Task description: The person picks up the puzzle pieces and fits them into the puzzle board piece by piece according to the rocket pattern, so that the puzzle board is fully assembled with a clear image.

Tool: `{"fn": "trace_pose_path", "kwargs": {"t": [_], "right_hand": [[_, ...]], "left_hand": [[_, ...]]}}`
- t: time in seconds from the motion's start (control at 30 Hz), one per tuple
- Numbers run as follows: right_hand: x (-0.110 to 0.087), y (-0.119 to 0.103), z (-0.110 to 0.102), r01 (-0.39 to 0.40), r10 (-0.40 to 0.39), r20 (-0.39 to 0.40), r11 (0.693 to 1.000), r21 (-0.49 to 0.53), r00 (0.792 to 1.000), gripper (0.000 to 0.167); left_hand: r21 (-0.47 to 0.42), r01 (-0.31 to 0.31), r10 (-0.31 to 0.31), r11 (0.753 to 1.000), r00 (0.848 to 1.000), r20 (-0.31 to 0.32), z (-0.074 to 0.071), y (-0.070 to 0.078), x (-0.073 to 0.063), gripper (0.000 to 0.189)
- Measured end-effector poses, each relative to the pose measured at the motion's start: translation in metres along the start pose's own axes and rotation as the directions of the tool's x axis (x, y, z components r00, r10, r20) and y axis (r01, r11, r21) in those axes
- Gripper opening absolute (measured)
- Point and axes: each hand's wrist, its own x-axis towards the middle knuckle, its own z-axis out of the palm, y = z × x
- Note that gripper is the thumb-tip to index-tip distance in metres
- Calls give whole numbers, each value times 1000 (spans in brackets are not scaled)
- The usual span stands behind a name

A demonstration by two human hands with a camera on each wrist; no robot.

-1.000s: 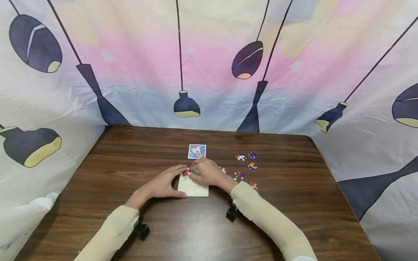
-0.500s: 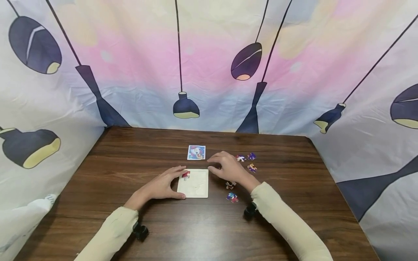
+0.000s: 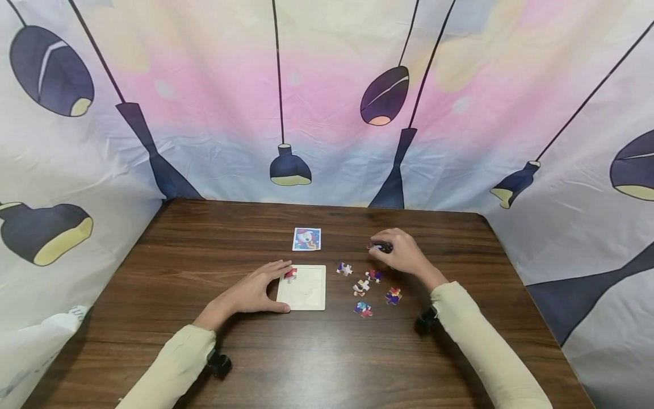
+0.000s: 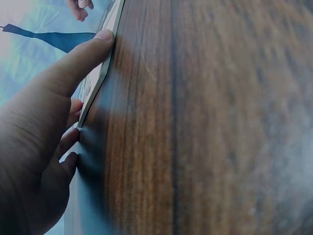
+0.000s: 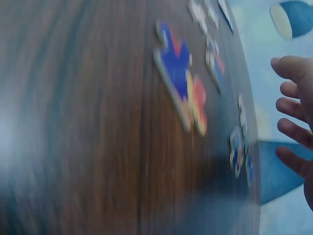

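Observation:
In the head view, a cream puzzle tray (image 3: 309, 292) lies on the table with one red-and-white piece (image 3: 290, 275) in its upper left corner. My left hand (image 3: 251, 288) holds the tray's left side, thumb at the near corner and fingers at the far one; the left wrist view shows the thumb (image 4: 85, 58) along the edge. My right hand (image 3: 401, 250) hovers low over jigsaw pieces (image 3: 379, 247) at the far right, partly hiding them. Its fingers (image 5: 293, 106) are spread and hold nothing in the right wrist view. A purple-and-orange piece (image 5: 176, 68) lies nearer that camera.
Several loose jigsaw pieces (image 3: 361, 288) lie right of the tray on the brown wooden table (image 3: 317, 363). Behind the tray is a small square picture card (image 3: 307, 240) with a white cartoon animal. A lamp-printed cloth (image 3: 214, 113) hangs beyond the table's back edge.
My right hand has left the tray's upper part and moved right to the far pieces, uncovering the nearer ones. The red-and-white piece stays in the corner; my left hand stays put.

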Motion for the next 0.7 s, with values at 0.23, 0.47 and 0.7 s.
{"fn": "trace_pose_path", "kwargs": {"t": [0.23, 0.47, 0.7], "right_hand": [[-4, 19, -8, -32, 32, 27, 999, -16, 999, 45], [-4, 33, -5, -81, 81, 84, 997, -9, 993, 49], [-2, 38, 2, -71, 73, 115, 997, -27, 991, 50]], "left_hand": [[8, -7, 7, 1000, 1000, -1, -1, -1, -1, 107], [15, 2, -2, 1000, 1000, 1, -2, 0, 0, 106], [18, 1, -1, 1000, 1000, -2, -2, 1, 0, 106]]}}
